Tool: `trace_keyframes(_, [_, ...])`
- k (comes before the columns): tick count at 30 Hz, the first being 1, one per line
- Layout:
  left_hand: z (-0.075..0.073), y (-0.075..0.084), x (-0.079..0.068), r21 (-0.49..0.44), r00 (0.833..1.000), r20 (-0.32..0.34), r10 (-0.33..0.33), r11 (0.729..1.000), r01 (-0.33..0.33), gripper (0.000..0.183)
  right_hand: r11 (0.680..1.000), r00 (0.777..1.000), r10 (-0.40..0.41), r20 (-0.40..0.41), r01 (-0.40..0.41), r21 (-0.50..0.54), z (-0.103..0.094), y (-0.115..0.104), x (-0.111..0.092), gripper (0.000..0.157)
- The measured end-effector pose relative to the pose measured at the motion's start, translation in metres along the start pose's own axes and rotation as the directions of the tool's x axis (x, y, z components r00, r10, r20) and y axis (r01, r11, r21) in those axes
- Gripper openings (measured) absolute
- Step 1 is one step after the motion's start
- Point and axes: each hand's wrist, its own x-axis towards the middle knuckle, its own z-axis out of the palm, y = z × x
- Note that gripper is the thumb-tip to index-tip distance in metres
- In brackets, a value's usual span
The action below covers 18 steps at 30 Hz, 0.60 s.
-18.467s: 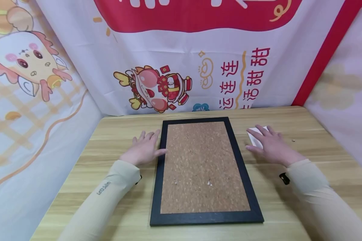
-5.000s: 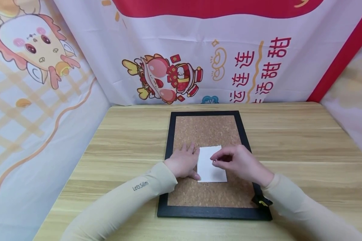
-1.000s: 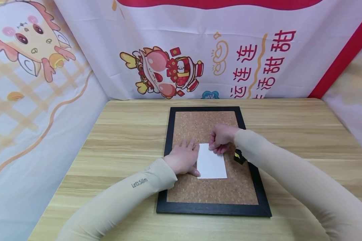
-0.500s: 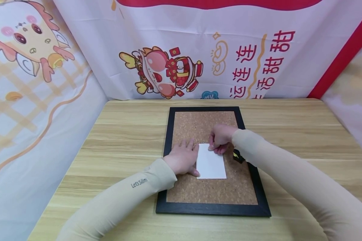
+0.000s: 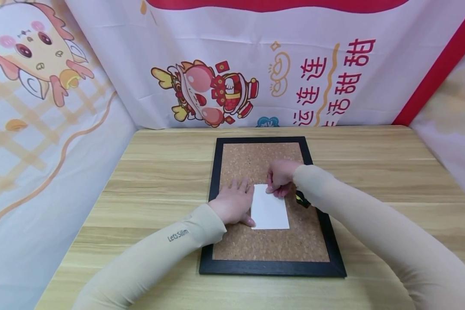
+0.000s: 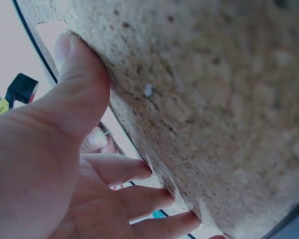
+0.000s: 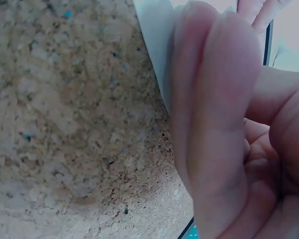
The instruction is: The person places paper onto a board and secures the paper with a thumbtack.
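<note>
A white sheet of paper (image 5: 269, 211) lies on the cork board (image 5: 271, 249) with its black frame. My left hand (image 5: 232, 204) rests spread along the paper's left edge, thumb on its lower corner and fingertips near the top. At the paper's top edge, my right hand (image 5: 282, 176) is bent over with thumb and index finger pinched together. A thin metal pin (image 6: 107, 133) sticks out by the right thumb in the left wrist view; its head is hidden by the fingers. In the right wrist view the curled fingers (image 7: 222, 99) cover the paper's upper right corner.
The board lies flat on a light wooden table (image 5: 159, 181). A printed cloth (image 5: 131, 51) hangs at the back and sides. A black wrist camera (image 5: 303, 199) with a yellow label is strapped under the right wrist.
The paper went from the table at the right onto the cork. Since five seconds ago my right hand moved from over the paper's middle to its top edge; over the last second both hands barely move.
</note>
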Motion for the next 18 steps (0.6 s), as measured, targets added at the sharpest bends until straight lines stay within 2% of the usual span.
trace_keyframes(5, [0.001,0.000,0.001,0.002,1.000,-0.001,-0.002,1.000,0.002,0.103,1.000,1.000,0.013,-0.006,-0.013,-0.018,0.002,-0.002,0.001,0.016])
trace_keyframes(13, [0.000,0.001,0.001,-0.001,1.000,0.003,-0.008,1.000,0.008,0.104,0.991,0.997,0.059,-0.041,-0.063,-0.116,0.007,-0.010,0.007,0.010])
trace_keyframes(18, [0.001,0.001,0.002,0.006,1.000,0.004,-0.010,1.000,0.010,0.104,0.988,0.996,0.076,-0.048,-0.082,-0.127,0.009,-0.011,0.011,0.011])
